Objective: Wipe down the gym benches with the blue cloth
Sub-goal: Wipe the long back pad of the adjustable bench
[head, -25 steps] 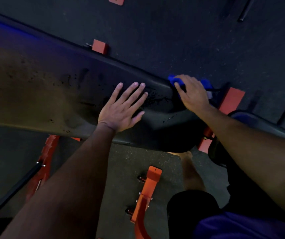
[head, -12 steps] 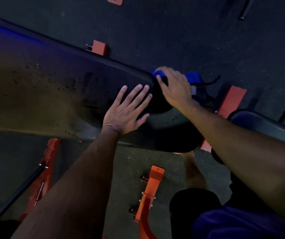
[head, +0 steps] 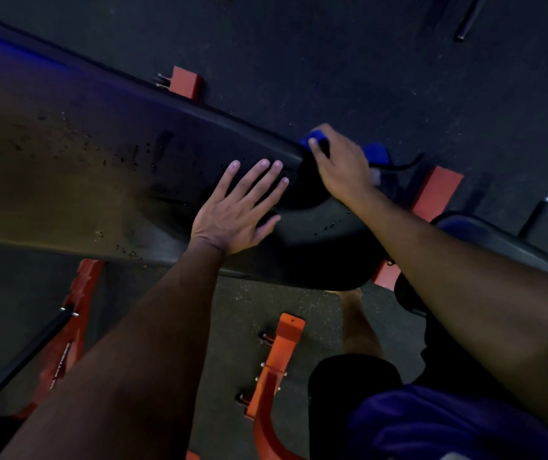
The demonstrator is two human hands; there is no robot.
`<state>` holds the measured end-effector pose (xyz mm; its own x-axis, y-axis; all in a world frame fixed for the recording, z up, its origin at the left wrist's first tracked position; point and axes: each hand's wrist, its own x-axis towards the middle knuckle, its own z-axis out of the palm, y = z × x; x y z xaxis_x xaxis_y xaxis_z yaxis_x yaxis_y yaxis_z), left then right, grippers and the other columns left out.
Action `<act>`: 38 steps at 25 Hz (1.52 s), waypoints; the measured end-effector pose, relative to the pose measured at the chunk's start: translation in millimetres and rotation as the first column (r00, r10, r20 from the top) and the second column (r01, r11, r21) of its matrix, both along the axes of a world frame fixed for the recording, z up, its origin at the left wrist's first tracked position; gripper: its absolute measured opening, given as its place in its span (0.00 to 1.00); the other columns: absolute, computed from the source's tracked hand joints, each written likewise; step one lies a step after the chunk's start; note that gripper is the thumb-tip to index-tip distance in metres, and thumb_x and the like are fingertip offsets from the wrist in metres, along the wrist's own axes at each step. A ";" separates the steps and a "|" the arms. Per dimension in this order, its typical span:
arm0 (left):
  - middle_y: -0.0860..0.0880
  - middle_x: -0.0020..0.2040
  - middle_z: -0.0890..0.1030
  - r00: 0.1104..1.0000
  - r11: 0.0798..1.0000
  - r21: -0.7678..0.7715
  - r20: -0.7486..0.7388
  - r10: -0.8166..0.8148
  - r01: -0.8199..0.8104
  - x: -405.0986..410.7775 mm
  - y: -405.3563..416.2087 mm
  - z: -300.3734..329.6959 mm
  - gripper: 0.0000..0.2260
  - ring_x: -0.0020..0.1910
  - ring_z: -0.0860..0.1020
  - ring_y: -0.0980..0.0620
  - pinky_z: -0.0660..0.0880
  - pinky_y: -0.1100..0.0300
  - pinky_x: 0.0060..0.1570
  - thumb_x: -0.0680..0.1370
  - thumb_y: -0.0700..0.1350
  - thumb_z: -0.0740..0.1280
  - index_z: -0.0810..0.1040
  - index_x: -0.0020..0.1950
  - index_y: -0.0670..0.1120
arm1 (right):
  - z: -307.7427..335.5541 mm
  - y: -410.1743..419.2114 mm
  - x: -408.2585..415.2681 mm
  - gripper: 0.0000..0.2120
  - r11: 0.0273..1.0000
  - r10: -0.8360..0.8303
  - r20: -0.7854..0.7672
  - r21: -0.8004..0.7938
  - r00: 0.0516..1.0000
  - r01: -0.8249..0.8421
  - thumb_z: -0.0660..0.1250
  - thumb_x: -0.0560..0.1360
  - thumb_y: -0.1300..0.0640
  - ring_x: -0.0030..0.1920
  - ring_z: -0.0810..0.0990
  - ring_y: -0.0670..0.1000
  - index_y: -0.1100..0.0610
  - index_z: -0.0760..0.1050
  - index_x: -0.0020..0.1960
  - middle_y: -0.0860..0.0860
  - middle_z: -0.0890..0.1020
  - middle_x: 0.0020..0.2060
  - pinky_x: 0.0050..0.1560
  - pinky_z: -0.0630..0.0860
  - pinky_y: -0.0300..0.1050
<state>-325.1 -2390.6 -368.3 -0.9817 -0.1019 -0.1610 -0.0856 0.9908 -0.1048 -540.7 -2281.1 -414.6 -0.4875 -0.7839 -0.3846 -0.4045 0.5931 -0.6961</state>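
Since half a second ago: my right hand (head: 344, 164) and the blue cloth (head: 315, 138) have held their place at the far edge of the bench pad; my left hand (head: 238, 210) has not shifted.

Item 1, left hand: laid flat, fingers spread and straight, palm down on the surface (head: 106, 180) near its rounded end.

Item 2, right hand: fingers curled over the blue cloth, pressing it against the far rim of the surface, just beside the left hand's fingertips. I read this as a grip on the cloth; the thumb is not visible.

Item 3, blue cloth: bunched under the right hand, one fold showing past the fingers at the pad's edge, another showing past the back of the hand.

Item 4, surface: long black padded bench, dotted with dark droplets.

Item 5, second black pad (head: 498, 240): under my right forearm, lower right.

Item 6, orange frame (head: 276, 370): on the dark floor (head: 332, 54) below the pad.
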 end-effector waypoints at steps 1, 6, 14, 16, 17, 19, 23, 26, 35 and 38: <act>0.45 0.84 0.54 1.000 1.000 0.006 0.003 0.003 -0.003 -1.2 0.2 0.0 0.28 0.83 0.54 0.46 0.50 0.40 0.80 0.86 0.58 0.52 0.56 0.84 0.47 | 0.1 1.1 -0.7 0.15 0.999 0.012 0.012 -0.043 1.000 -0.012 0.52 0.84 0.44 0.54 0.79 0.54 0.51 0.71 0.60 0.50 0.81 0.53 0.54 0.74 0.53; 0.45 0.84 0.53 1.000 1.000 -0.015 0.005 -0.001 0.001 1.0 0.0 -1.2 0.29 0.83 0.52 0.46 0.50 0.40 0.80 0.86 0.59 0.50 0.55 0.84 0.47 | -26.8 81.8 -48.2 0.14 0.980 -0.196 0.004 0.033 0.981 0.196 0.56 0.84 0.49 0.57 0.77 0.53 0.55 0.73 0.62 0.52 0.80 0.56 0.50 0.65 0.40; 0.45 0.84 0.53 1.000 1.000 -0.003 0.011 -0.012 0.012 0.5 0.2 -0.9 0.28 0.83 0.53 0.45 0.50 0.40 0.80 0.86 0.58 0.51 0.56 0.84 0.47 | -69.7 112.9 -55.3 0.17 0.845 -0.410 0.139 0.429 0.901 0.318 0.56 0.83 0.45 0.63 0.76 0.60 0.54 0.73 0.64 0.59 0.79 0.62 0.61 0.71 0.49; 0.45 0.84 0.53 1.000 1.000 0.012 0.000 -0.001 0.001 1.3 -1.7 -1.2 0.28 0.83 0.52 0.45 0.51 0.39 0.79 0.86 0.58 0.50 0.56 0.84 0.47 | -72.5 108.2 -60.2 0.16 0.795 -0.465 0.139 0.500 0.875 0.343 0.57 0.82 0.46 0.62 0.77 0.60 0.53 0.75 0.62 0.58 0.79 0.61 0.60 0.71 0.48; 0.45 0.84 0.53 1.000 1.000 0.018 -0.008 0.001 -0.001 1.6 -0.9 -1.4 0.28 0.83 0.52 0.45 0.51 0.39 0.79 0.86 0.58 0.50 0.56 0.83 0.47 | -69.7 102.2 -58.3 0.16 0.808 -0.431 0.132 0.497 0.893 0.316 0.57 0.82 0.46 0.62 0.76 0.59 0.53 0.75 0.62 0.57 0.79 0.62 0.60 0.71 0.49; 0.45 0.84 0.53 1.000 1.000 0.003 -0.012 0.000 0.000 1.2 0.2 -1.9 0.28 0.83 0.53 0.45 0.51 0.39 0.79 0.86 0.58 0.51 0.57 0.83 0.47 | -52.5 84.0 -46.7 0.15 0.875 -0.288 0.099 0.431 0.953 0.220 0.57 0.82 0.46 0.61 0.76 0.57 0.51 0.74 0.64 0.55 0.79 0.61 0.57 0.72 0.49; 0.45 0.84 0.52 1.000 1.000 -0.001 0.013 0.005 -0.005 0.2 -1.0 -0.9 0.28 0.83 0.52 0.46 0.50 0.40 0.80 0.86 0.58 0.50 0.56 0.84 0.47 | -18.5 60.9 -17.9 0.12 0.989 -0.139 0.069 0.069 0.988 0.134 0.56 0.83 0.48 0.54 0.76 0.50 0.51 0.73 0.60 0.49 0.80 0.54 0.50 0.70 0.48; 0.45 0.84 0.52 1.000 1.000 -0.014 0.020 -0.003 0.004 1.9 -1.1 -2.1 0.28 0.83 0.52 0.46 0.50 0.40 0.80 0.86 0.59 0.50 0.56 0.84 0.47 | -31.3 82.6 -23.2 0.14 0.984 -0.176 0.054 0.049 0.983 0.174 0.56 0.84 0.47 0.55 0.78 0.53 0.53 0.73 0.62 0.53 0.81 0.54 0.54 0.71 0.48; 0.44 0.84 0.54 1.000 1.000 -0.009 0.006 -0.023 0.023 3.3 -2.2 -5.0 0.28 0.83 0.54 0.45 0.54 0.39 0.79 0.86 0.59 0.51 0.58 0.83 0.46 | -42.7 66.1 -48.8 0.15 0.877 -0.297 0.089 0.419 0.951 0.235 0.56 0.83 0.47 0.58 0.77 0.58 0.54 0.73 0.62 0.57 0.79 0.58 0.56 0.72 0.50; 0.44 0.84 0.55 1.000 1.000 -0.024 -0.007 -0.018 0.018 0.1 -2.0 -3.1 0.28 0.82 0.54 0.44 0.53 0.39 0.79 0.86 0.59 0.51 0.59 0.82 0.45 | -5.7 40.2 -39.1 0.13 0.945 -0.219 0.101 0.270 0.971 0.185 0.56 0.83 0.46 0.54 0.77 0.53 0.52 0.73 0.60 0.50 0.80 0.50 0.53 0.72 0.49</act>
<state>-325.0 -2392.6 -371.4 -0.9845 -0.0878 -0.1516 -0.0686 0.9895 -0.1276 -579.8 -2240.9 -420.3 -0.5589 -0.5407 -0.6288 -0.1756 0.8182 -0.5474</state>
